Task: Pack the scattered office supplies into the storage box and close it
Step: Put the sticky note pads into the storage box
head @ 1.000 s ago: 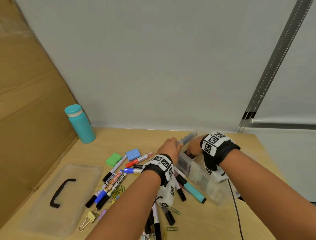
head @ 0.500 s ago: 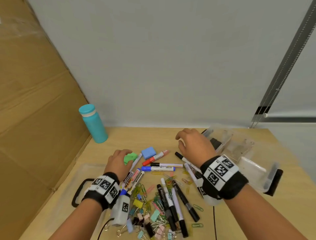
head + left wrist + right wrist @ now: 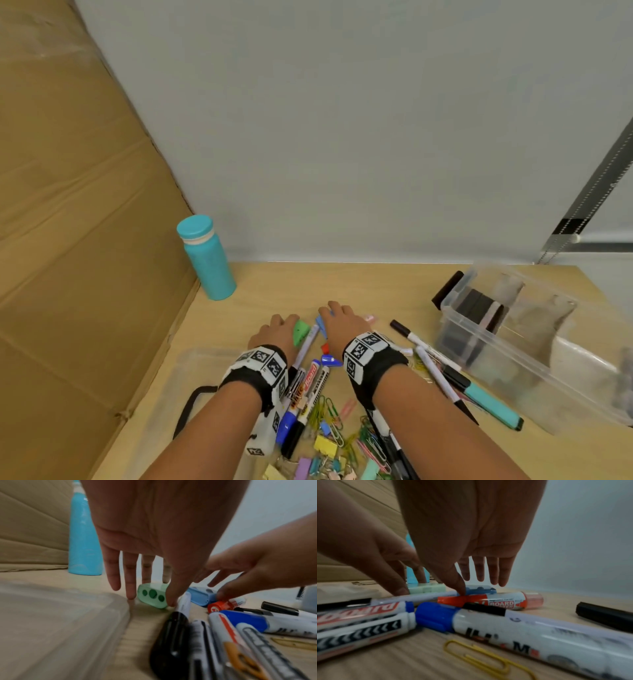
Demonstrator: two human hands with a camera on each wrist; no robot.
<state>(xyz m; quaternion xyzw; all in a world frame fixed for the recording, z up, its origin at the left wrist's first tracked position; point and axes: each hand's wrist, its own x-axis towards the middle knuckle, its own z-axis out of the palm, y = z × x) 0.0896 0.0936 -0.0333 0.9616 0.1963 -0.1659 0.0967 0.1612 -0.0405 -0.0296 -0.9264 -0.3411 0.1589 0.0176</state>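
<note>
We see the left hand [image 3: 274,334] over the green pencil sharpener [image 3: 152,597], fingers straight and spread, thumb tip at its edge. The right hand [image 3: 340,323] reaches over the blue pencil sharpener [image 3: 199,596], fingers apart and nearly straight, thumb tip touching it; neither hand is clamped on anything. Board markers [image 3: 489,601], paper clips [image 3: 329,414] and binder clips [image 3: 325,443] lie scattered on the wooden table [image 3: 342,284]. The clear storage box [image 3: 534,356] stands open at the right, the lid [image 3: 178,394] lies flat at the left. A teal bottle [image 3: 205,257] stands near the cardboard.
</note>
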